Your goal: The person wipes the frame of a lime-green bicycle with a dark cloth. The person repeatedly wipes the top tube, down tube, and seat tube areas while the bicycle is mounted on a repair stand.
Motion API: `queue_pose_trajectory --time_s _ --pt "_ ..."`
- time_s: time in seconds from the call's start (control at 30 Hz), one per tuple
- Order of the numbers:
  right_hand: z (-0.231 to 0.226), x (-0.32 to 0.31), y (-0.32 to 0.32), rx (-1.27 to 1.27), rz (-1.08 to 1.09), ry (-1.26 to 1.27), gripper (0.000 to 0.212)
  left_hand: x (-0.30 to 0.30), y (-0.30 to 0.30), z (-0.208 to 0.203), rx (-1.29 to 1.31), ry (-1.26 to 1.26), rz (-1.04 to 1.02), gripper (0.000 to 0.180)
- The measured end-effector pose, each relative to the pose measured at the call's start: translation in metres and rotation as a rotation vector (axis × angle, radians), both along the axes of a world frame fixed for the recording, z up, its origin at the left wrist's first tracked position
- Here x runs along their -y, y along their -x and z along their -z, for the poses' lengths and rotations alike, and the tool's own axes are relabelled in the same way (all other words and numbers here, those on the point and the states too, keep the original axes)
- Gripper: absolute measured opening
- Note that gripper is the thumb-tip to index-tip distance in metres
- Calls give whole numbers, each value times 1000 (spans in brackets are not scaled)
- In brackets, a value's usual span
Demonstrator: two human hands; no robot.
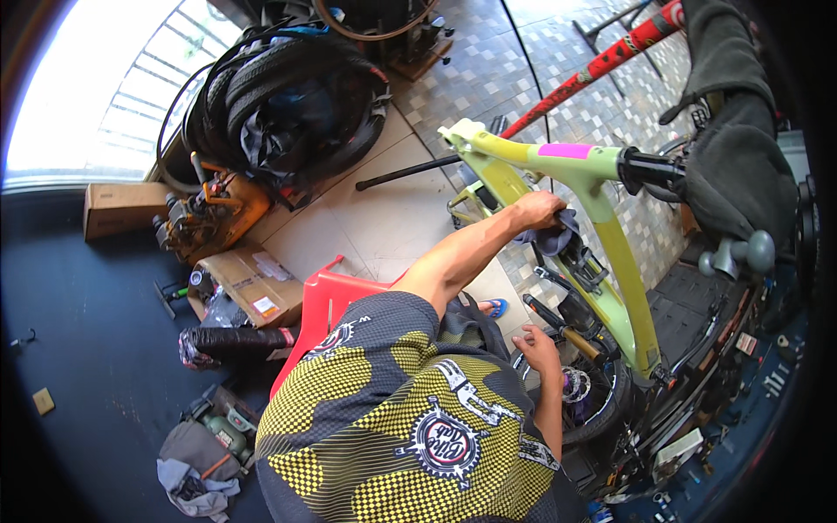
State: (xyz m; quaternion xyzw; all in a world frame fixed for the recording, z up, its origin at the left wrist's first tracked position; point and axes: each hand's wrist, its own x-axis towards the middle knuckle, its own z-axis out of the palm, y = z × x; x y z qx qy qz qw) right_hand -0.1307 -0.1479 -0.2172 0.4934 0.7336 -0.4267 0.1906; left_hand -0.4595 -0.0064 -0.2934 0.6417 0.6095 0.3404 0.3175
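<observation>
My left hand (542, 209) is closed around a dark grey-blue cloth (558, 234) and presses it against the pale yellow-green bicycle frame (626, 261). The frame is tilted, held at its dark seatpost (652, 170) under a grey fabric cover. A black fitting (586, 268) sits on the frame tube just below the cloth. My right hand (537, 350) hangs lower, near my lap, fingers apart and loosely bent, with nothing seen in it. Close to it are dark bicycle parts and a wheel with a purple-centred disc rotor (575, 384).
A red bicycle frame tube (593, 74) runs behind. A heap of black tyres (279, 96) stands at the far left, near an orange machine (228, 213) and cardboard boxes (248, 283). A red plastic chair (318, 301) is beneath me. Tools lie along the right side.
</observation>
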Motion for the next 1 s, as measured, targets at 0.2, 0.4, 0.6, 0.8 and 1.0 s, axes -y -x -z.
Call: queue_pose_trajectory --time_s 0.2,0.4,0.6,0.8,1.0 --pt "-2 5 11 2 -43 -12 60 1 -24 -32 -189 83 -76 56" --pt "-9 7 19 -71 32 -59 57 0 1 -11 -86 -105 25 23" --pt "-3 24 2 -17 49 -95 57 0 -5 -37 -289 117 88 26" --pt "-5 35 5 -38 4 -45 53 5 -29 -23 -344 -10 -101 21" --pt "-5 27 9 -22 -182 -40 55 36 -21 -37 -143 -3 -222 17"
